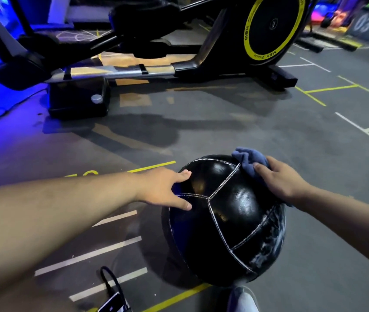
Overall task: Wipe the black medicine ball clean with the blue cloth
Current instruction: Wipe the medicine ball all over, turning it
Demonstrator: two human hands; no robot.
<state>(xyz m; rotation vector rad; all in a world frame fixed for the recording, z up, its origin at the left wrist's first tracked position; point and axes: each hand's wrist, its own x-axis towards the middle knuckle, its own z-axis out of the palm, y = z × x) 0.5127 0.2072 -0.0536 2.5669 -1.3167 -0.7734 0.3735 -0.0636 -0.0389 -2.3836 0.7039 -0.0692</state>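
The black medicine ball, glossy with pale stitched seams and white scuffs on its right side, rests on the grey gym floor at the lower middle of the head view. My left hand lies spread on the ball's upper left side, steadying it. On the ball's upper right, my right hand presses the crumpled blue cloth against the surface, fingers closed over it. Part of the cloth sticks out past my fingers.
A black elliptical trainer with a yellow-ringed flywheel stands across the floor behind the ball. White and yellow lines mark the floor. A phone with a cable lies at the bottom left, and a white shoe tip shows below the ball.
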